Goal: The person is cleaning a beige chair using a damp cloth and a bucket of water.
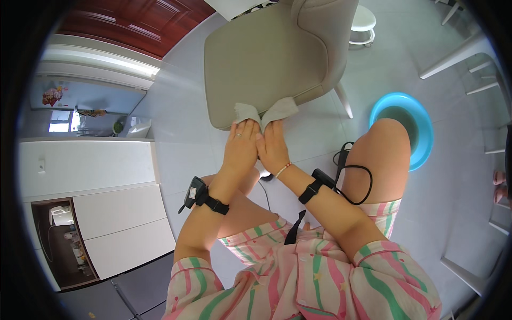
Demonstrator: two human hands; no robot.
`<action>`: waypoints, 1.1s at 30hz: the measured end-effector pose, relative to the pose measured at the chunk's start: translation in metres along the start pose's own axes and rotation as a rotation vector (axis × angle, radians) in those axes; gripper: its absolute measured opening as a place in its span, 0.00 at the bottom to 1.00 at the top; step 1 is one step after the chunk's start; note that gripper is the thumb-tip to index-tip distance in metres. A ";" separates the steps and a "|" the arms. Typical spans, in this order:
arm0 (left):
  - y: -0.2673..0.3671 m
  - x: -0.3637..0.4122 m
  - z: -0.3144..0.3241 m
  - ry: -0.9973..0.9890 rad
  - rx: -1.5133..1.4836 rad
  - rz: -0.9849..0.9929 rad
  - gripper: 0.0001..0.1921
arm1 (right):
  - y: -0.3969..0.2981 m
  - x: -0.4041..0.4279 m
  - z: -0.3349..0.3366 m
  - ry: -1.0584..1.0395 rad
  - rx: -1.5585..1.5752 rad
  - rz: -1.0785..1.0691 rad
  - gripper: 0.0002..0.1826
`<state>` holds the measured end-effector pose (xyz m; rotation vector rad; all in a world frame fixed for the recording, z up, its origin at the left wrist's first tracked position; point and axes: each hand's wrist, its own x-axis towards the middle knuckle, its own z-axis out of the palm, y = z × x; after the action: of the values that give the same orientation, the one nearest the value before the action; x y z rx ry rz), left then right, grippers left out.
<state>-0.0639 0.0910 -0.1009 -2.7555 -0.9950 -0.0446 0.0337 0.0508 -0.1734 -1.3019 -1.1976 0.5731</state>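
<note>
A beige upholstered chair (260, 60) stands before me, its seat towards me and its backrest to the right. A pale cloth (282, 109) lies against the near edge of the seat, its two ends showing beyond my fingertips. My left hand (241, 145), with a ring, holds the left part of the cloth at that edge. Beside it, my right hand (274, 146), with a beaded bracelet at the wrist, holds the right part. The hands touch near the thumbs. The cloth's middle and the finger undersides are partly hidden.
A blue basin (425, 138) with murky water stands on the floor at right, partly behind my knee. A black cable (370, 180) loops by my right forearm. White cabinets (124, 212) line the left. Behind the chair is a white wheeled stool (363, 20).
</note>
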 end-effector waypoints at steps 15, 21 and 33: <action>-0.005 0.014 0.006 0.012 -0.272 0.026 0.29 | 0.006 0.007 -0.007 0.097 -0.138 -0.064 0.24; -0.008 0.014 0.005 0.110 -0.307 0.002 0.28 | 0.026 0.011 -0.010 -0.001 -0.248 0.074 0.24; -0.016 0.005 0.012 0.127 -0.240 -0.045 0.26 | 0.011 -0.007 0.012 0.037 0.014 -0.091 0.21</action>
<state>-0.0713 0.1087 -0.1092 -2.8974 -1.0807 -0.3645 0.0230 0.0521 -0.1877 -1.2344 -1.2132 0.4888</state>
